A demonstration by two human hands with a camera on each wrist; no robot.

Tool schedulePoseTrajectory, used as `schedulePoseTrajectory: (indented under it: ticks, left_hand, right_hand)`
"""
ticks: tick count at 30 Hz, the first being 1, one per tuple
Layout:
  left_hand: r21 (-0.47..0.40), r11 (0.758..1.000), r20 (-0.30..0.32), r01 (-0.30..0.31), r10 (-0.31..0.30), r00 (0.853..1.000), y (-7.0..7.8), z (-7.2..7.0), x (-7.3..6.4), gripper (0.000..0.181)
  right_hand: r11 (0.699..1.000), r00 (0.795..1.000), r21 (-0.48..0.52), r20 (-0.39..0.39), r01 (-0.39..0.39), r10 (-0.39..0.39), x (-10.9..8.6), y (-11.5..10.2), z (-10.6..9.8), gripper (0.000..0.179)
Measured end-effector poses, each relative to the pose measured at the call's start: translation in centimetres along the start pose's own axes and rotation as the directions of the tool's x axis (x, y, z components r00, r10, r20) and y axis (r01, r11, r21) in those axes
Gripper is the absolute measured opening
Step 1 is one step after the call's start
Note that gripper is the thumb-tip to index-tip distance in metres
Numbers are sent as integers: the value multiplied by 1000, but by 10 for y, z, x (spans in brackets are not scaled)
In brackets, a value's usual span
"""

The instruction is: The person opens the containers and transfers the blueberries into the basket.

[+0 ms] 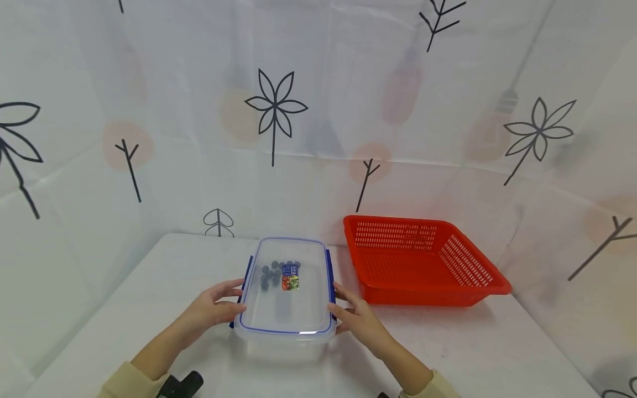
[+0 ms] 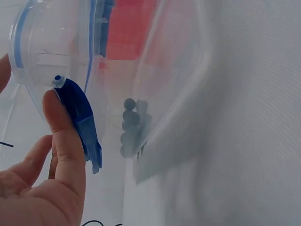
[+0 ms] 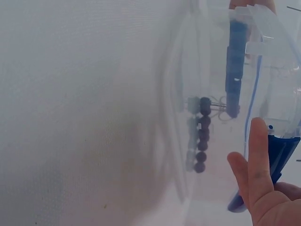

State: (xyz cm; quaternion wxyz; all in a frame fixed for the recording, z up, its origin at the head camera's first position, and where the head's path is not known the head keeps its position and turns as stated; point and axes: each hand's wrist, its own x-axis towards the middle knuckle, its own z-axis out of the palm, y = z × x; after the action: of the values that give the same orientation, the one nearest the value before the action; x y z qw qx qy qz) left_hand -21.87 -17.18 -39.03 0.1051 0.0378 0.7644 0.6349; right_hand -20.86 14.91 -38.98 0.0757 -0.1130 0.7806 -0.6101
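Note:
Before me is a clear plastic food box (image 1: pixel 286 337) under a clear lid (image 1: pixel 308 309) with a blue seal line, blue side flaps and a small fruit-picture sticker (image 1: pixel 291 277). Several small dark round balls (image 3: pixel 203 134) lie inside, seen through the plastic. My left hand (image 1: pixel 214 304) holds the lid's left edge, thumb on top and fingers along the side; its blue flap (image 2: pixel 83 125) sticks outward there. At the opposite edge, my right hand (image 1: pixel 360 318) grips the lid the same way, beside the right blue flap (image 3: pixel 282 153).
Right of the box stands a red slotted plastic basket (image 1: pixel 398 296), close to the back of the white table (image 1: pixel 164 276). A white patterned cloth (image 1: pixel 318 110) hangs behind and around the table. Dark wrist gear (image 1: pixel 181 384) shows at my left sleeve.

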Motion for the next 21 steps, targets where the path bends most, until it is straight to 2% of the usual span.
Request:
schedulePoseTrajectory:
  ticks: [6,15,21]
  left_hand:
    - [35,999,-28,41,-40,999,1,6,-1,77]
    - [10,999,-27,42,-41,999,3,7,-2,75]
    - [1,999,-37,46,-46,998,1,7,0,75]
  right_hand:
    - [999,1000,52,17,3,-4,1,2,-3,71]
    - [990,995,140,100,2,-16,1,4,-7,63]
    - [989,994,146,102,21,-36,3,2,-5,58]
